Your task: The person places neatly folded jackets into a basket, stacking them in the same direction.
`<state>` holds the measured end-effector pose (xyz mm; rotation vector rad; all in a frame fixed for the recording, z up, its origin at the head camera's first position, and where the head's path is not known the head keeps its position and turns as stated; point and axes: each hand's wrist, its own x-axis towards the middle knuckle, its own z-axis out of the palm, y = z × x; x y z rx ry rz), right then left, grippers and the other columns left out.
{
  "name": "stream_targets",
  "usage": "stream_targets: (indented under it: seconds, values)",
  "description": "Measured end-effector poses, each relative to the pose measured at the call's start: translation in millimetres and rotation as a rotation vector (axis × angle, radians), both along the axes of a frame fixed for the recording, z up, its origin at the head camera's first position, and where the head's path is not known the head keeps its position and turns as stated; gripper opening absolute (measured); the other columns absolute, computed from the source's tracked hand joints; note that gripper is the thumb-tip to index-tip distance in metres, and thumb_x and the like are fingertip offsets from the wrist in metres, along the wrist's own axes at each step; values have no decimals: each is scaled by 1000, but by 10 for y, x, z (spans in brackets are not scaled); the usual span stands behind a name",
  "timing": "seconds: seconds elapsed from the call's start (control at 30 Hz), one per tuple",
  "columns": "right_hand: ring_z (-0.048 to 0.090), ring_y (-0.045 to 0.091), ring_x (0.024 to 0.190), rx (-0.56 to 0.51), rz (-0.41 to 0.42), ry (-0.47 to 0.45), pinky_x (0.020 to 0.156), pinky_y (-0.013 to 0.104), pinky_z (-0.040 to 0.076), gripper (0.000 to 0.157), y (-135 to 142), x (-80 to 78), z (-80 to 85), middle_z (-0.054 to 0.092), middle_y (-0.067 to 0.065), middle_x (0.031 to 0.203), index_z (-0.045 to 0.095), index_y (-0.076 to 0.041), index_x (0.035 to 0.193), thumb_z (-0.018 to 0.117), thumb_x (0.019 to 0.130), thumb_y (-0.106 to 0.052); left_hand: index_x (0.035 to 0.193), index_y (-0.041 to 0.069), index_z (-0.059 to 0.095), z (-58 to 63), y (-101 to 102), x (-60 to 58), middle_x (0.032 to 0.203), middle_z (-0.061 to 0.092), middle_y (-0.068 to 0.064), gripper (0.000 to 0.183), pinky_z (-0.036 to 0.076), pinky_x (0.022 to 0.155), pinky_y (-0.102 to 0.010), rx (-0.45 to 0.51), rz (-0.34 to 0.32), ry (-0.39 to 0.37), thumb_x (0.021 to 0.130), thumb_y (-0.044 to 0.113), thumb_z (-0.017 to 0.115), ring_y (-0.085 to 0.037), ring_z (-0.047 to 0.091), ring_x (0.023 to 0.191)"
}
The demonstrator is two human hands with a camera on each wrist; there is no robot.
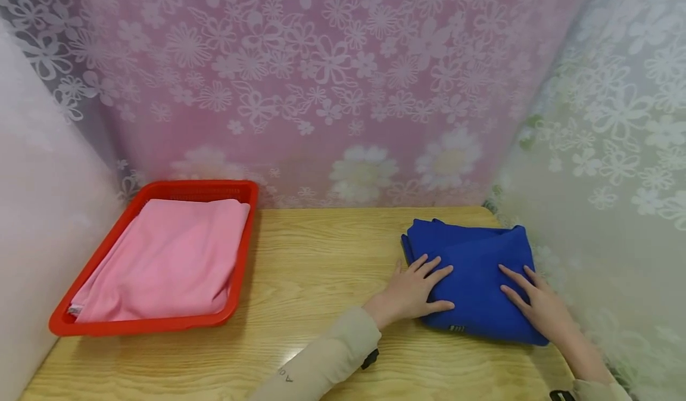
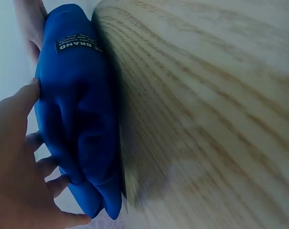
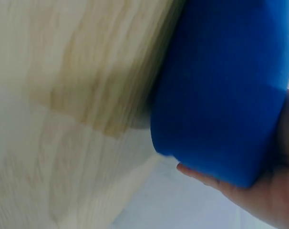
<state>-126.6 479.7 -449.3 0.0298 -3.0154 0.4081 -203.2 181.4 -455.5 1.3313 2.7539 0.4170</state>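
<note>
A folded blue garment (image 1: 477, 282) lies on the right part of the wooden table, several layers thick. In the left wrist view its rolled edge carries a dark label (image 2: 77, 44) with the word BRAND. My left hand (image 1: 409, 288) rests on the garment's left side, fingers spread and fairly straight. On the opposite side, my right hand (image 1: 541, 302) lies with extended fingers over the top and edge. From the right wrist, the smooth blue end of the fold fills the upper right, and a finger (image 3: 197, 175) runs along its underside.
A red plastic basket (image 1: 143, 328) stands at the table's left, holding a folded pink cloth (image 1: 166, 258). Behind the wooden table (image 1: 316, 258) hangs a pink floral curtain (image 1: 321, 91). A pale floral sheet (image 1: 616, 168) closes the right side near the garment.
</note>
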Motion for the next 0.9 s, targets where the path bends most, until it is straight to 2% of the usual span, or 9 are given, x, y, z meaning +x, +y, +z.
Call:
stream_targets:
  seconds: [0.23,0.33,0.6,0.77,0.9]
  values:
    - [28,73,128,-2,1,12,96,82,28,54,-95,7,-31,25,52,146,47,-3,149,54,106,-36,162,40,20,-11,-41,42,168,20,8,74,26,119,-59,-3,7,13,98,71,41,-17,16,156]
    - [30,73,126,15,2,28,95,81,31,53,-142,13,-37,26,52,145,49,-4,148,55,106,-35,162,39,21,0,-76,52,168,20,8,74,26,119,-60,-2,11,2,98,70,41,-17,16,156]
    - [36,74,121,5,-17,-6,80,74,45,56,-283,-31,-16,22,52,147,45,-4,151,51,107,-39,162,38,22,41,-195,44,168,20,7,73,24,119,-61,-2,22,-10,98,69,42,-18,15,156]
    - [44,72,116,21,-19,11,73,68,50,56,-390,-33,-1,25,52,145,47,-4,149,52,106,-40,162,38,20,8,-265,26,169,19,7,73,24,119,-62,-2,24,0,99,69,40,-19,15,156]
    - [38,71,123,16,-18,26,79,71,48,56,-482,-39,2,26,52,145,47,-4,149,53,106,-39,162,38,20,-10,-345,18,169,19,7,74,23,119,-63,9,28,0,99,69,41,-19,14,156]
